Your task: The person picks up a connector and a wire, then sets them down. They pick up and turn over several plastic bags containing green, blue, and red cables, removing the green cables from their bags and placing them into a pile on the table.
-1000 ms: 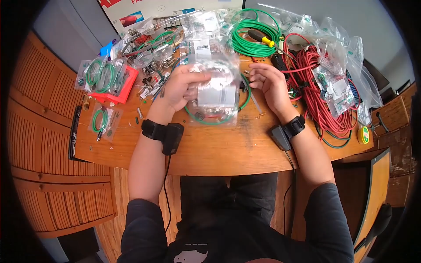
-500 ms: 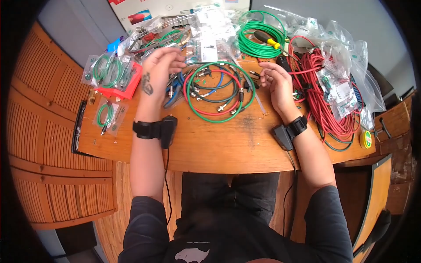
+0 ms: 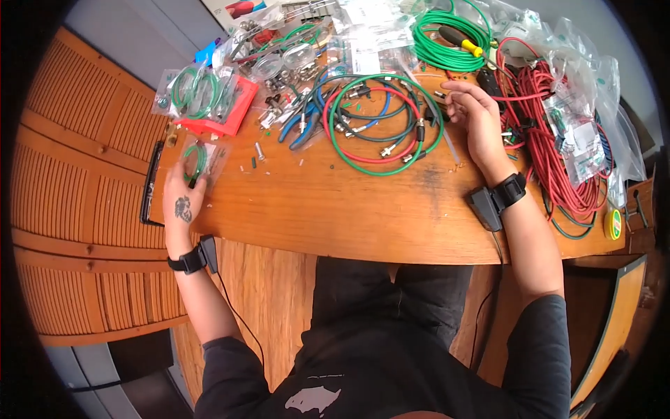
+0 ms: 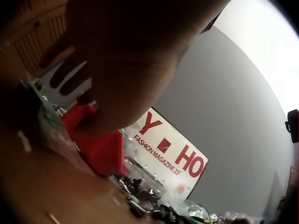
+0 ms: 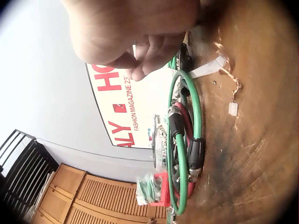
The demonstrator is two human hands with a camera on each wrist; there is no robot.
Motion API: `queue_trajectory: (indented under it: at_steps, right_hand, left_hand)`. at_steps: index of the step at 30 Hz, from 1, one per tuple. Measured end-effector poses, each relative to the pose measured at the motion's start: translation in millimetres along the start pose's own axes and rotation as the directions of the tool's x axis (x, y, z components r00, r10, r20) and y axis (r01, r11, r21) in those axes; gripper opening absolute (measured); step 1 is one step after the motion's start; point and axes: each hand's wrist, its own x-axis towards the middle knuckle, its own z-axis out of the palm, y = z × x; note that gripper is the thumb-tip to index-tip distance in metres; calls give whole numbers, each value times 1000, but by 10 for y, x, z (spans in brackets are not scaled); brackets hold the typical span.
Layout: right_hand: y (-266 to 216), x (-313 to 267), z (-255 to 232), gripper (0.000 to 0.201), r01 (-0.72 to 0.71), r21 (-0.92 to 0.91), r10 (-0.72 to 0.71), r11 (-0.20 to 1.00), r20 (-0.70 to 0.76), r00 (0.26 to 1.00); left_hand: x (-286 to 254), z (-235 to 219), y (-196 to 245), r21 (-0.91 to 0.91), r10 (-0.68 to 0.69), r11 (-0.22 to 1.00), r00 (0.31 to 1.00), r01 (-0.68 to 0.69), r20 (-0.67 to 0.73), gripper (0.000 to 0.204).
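My left hand [image 3: 183, 194] is at the table's left edge, over a small clear bag [image 3: 215, 162] with a coiled green cable [image 3: 197, 159] inside. In the left wrist view its fingers [image 4: 70, 72] are extended above the plastic bag [image 4: 58, 135], holding nothing. My right hand [image 3: 477, 119] hangs with loosely bent fingers at the right side of the looped cables. Those loops include a green cable [image 3: 349, 164], a red cable [image 3: 330, 133] and darker ones, with metal-tipped connectors [image 5: 195, 156].
A red bin [image 3: 241, 108] with bagged green cables [image 3: 199, 91] stands back left. Blue-handled pliers [image 3: 303, 127] lie left of the loops. Behind are clear labelled bags [image 3: 366, 42], a green coil [image 3: 450, 56] and a screwdriver [image 3: 460, 40]. Red cable [image 3: 558, 146] is heaped at right.
My left hand first held a labelled clear bag over the cables, then was without it near the back pile, and has now swung left to the bagged green cable. My right hand stayed by the loops.
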Motion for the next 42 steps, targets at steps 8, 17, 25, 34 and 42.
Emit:
queue_trajectory:
  at_steps: [8, 17, 25, 34, 42]
  right_hand:
    - [-51, -22, 20, 23, 17, -10, -17, 1000, 11, 1000]
    - [36, -2, 24, 23, 33, 28, -35, 999, 83, 996]
    - [-217, -114, 170, 78, -413, 532, 81, 739, 539, 838]
    - [-149, 16, 59, 41, -174, 433, 91, 884, 206, 974]
    - [-182, -17, 120, 48, -179, 444, 47, 878, 292, 955]
  left_hand:
    - [143, 166, -253, 100, -24, 995, 996, 16, 86, 35]
    - [351, -654, 479, -641, -6, 764, 993, -73, -120, 17]
    - [351, -137, 2479, -531, 674, 348, 600, -772, -431, 15]
    - [454, 777, 2724, -950, 495, 247, 868, -191, -46, 25]
    - [420, 855, 2667, -972, 525, 214, 828, 96, 197, 18]
